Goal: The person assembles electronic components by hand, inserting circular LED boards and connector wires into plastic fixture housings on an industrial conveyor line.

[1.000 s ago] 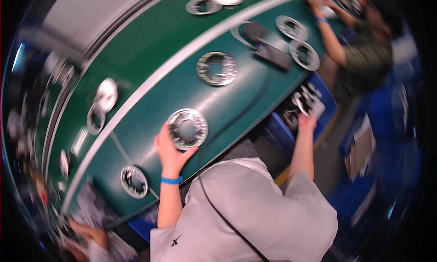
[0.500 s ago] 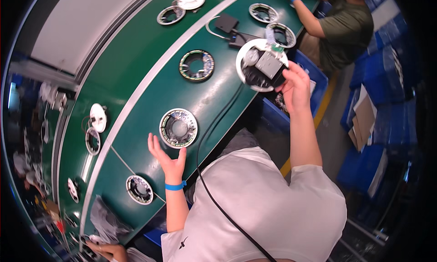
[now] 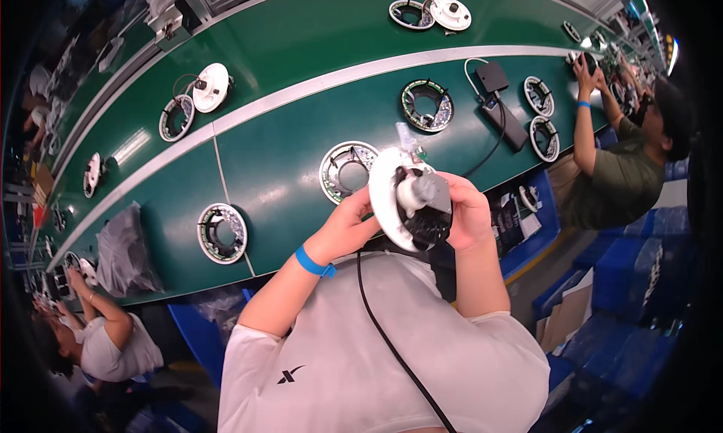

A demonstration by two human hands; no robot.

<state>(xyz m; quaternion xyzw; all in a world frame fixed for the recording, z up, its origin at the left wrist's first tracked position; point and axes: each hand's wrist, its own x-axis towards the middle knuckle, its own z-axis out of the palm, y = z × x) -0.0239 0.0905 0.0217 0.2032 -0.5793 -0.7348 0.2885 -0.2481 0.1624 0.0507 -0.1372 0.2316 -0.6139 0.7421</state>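
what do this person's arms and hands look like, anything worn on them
Both hands are bare, with no gloves. The left hand has a bright blue wristband around the wrist. The right hand shows no band or watch that I can see. Short white sleeves of a T-shirt end at the upper arms, leaving the forearms uncovered. A thin black cord runs down across the shirt between the arms.

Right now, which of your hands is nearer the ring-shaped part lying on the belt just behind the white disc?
Left. The left hand sits just below the ring-shaped part; the right hand is farther off, across the white disc both hands hold.
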